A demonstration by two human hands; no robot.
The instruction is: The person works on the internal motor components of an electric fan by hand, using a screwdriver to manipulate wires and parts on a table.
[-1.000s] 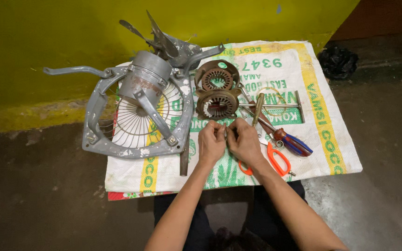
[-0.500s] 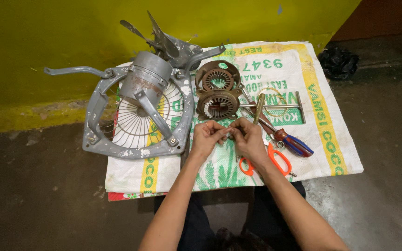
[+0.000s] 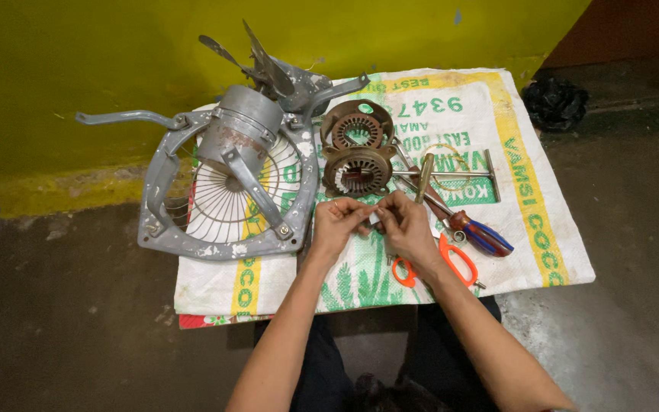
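We see our 2 hands meet over a white woven sack [image 3: 543,229] spread on a dark floor [image 3: 70,328]. Our left hand [image 3: 339,223] and right hand [image 3: 404,226] both pinch a small white piece [image 3: 375,217], and the fingers are curled close around it with only the tips at work. The piece is too small for us to tell what it is. It hangs just above the sack, right in front of the nearer of 2 brown stator cores [image 3: 357,172]; the second core [image 3: 356,127] lies just behind the first.

To the left, a grey exhaust fan frame [image 3: 226,244] with its wire guard rests partly on the sack, and a grey motor housing [image 3: 239,131] sits at its middle. The fan blades [image 3: 268,67] stand behind it, against the yellow wall [image 3: 116,61].

On our right, orange-handled scissors [image 3: 451,263] lie under and beside the right wrist. A screwdriver with a red and blue handle [image 3: 482,234] lies just past them, well clear of the fingers. A few thin metal rods [image 3: 451,175] lie between the cores and the screwdriver.
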